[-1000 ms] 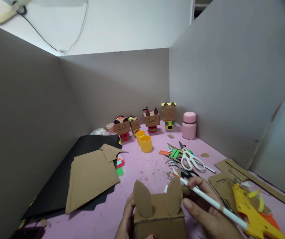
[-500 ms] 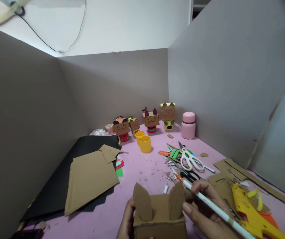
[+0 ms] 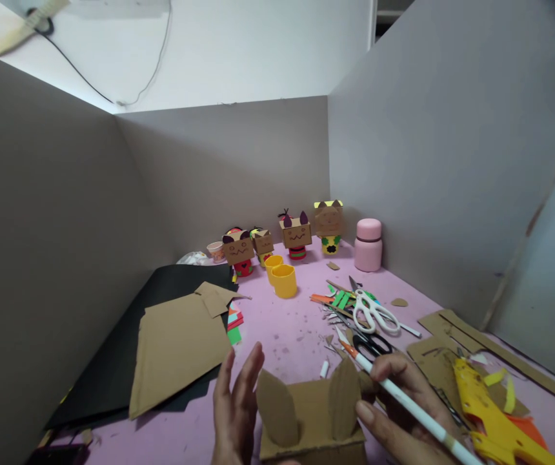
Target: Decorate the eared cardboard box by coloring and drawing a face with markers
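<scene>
A cardboard box head (image 3: 313, 407) with two pointed ears sits at the bottom centre, its lower part cut off by the frame edge. Beside its left side, my left hand (image 3: 236, 407) is open, fingers raised and spread. A fingertip at the box's lower edge may be my left thumb. My right hand (image 3: 406, 407) grips a white marker (image 3: 413, 407) with an orange tip, slanting up to the left. The thumb and fingers of that hand are also close to the right ear (image 3: 344, 400); whether they touch it I cannot tell.
White-handled scissors (image 3: 374, 316), black-handled scissors (image 3: 373, 347) and paper scraps lie right of centre. A yellow glue gun (image 3: 490, 413) is at the right. Cardboard sheets (image 3: 181, 355) cover black card (image 3: 98, 381) at left. Yellow rings (image 3: 284, 281), cardboard figures (image 3: 295, 234) and a pink flask (image 3: 368, 248) stand behind.
My left hand has come off the box's side, its fingers lifting and spreading. The right hand with the marker stays nearly in place. The view has shifted slightly.
</scene>
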Tool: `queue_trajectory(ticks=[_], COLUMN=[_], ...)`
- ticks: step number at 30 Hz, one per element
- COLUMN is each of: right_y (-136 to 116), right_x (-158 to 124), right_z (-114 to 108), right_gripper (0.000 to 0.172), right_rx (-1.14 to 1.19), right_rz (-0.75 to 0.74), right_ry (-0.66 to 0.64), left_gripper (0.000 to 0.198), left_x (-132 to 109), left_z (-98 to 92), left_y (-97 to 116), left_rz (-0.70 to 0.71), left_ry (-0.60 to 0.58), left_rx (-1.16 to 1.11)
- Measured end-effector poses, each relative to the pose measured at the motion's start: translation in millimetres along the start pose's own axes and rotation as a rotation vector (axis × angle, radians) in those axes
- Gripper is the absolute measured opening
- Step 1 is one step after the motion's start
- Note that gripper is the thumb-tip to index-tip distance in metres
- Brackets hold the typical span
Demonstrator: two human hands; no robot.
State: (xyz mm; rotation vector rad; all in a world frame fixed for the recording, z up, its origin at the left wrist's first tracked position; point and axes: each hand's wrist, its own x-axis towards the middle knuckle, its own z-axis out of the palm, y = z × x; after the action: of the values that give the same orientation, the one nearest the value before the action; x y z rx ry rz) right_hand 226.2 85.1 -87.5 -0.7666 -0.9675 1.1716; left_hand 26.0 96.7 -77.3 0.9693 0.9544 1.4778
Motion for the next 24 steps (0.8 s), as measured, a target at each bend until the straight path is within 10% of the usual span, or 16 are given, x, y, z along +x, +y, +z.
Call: queue_trajectory(ticks=[5,11,19,24], right_y=[0,0,3,0], right_x=[1,2,2,3], right_z=[2,1,0,-1], right_gripper=[0.031,0.030,0.027,0.028], right_rx=[-0.020,-0.026,0.005,-0.029], right_rz=[-0.016,-0.030,-0.033,-0.026], right_ry=[0.018,0.016,-0.007,0.009], left_gripper=[0.097,0.078,0.064,0.056], left_x=[10,13,15,17], left_z=[7.0,20.7,27.1,32.6], left_y=[28,65,63,64], left_rz=[0.075,-0.188,-0.451,-0.508], left_ry=[-0.330,-0.348,-0.692,-0.707], left_rx=[-0.037,-0.134,-0.178,-0.089])
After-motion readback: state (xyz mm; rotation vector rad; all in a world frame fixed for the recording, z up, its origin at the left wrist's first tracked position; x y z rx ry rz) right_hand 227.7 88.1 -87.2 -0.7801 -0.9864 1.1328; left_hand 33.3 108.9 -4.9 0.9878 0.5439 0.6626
